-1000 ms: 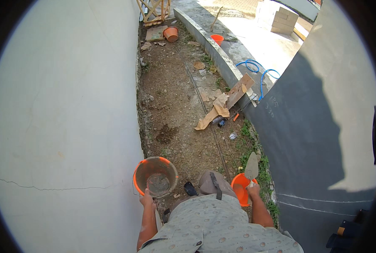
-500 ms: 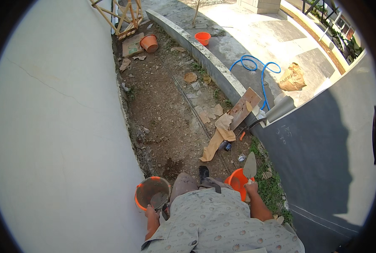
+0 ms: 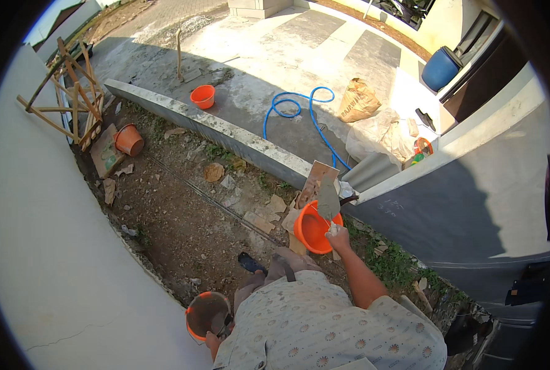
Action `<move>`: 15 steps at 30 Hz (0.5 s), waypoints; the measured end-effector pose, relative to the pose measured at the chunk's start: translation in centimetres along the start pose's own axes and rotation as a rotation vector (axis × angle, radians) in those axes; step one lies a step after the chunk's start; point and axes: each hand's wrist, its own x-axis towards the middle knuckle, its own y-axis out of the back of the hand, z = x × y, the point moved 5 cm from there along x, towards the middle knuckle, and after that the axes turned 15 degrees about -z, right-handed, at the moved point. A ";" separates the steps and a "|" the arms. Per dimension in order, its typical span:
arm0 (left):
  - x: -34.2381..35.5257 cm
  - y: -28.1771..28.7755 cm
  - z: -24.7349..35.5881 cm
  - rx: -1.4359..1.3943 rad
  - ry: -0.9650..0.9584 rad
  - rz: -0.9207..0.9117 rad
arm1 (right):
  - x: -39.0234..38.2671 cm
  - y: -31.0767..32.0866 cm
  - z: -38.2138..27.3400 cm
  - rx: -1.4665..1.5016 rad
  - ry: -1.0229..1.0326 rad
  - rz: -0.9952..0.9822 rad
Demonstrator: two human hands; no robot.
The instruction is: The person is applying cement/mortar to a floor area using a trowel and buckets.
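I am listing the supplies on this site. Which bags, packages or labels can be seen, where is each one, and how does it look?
Brown paper sack: on the concrete yard right of the blue hose, crumpled, with dark print.
Pale plastic bag: just below the sack, slumped, whitish.
Flat printed bag: on the soil beside the orange bucket near the wooden frame, brownish with green.

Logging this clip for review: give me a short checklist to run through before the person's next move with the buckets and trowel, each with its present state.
1. Right hand grips trowel and orange bowl: ok.
2. Left hand holds the mortar bucket: ok, hand mostly hidden.
3. Orange bowl empty: ok.
4. Bucket contents: cannot tell.
5. Footing on rubble-strewn soil: not ok.
6. Blue hose away from the feet: ok.
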 end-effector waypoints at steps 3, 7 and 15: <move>0.1 -4.5 9.3 0.117 -0.057 0.023 | 2.5 1.7 -6.0 -0.094 -0.032 0.091; -0.5 -11.1 19.4 0.187 -0.175 0.054 | 6.7 2.9 -12.1 -0.041 -0.018 0.185; -3.1 -29.5 34.5 0.287 -0.319 0.031 | 18.0 2.6 -18.1 0.168 0.098 0.313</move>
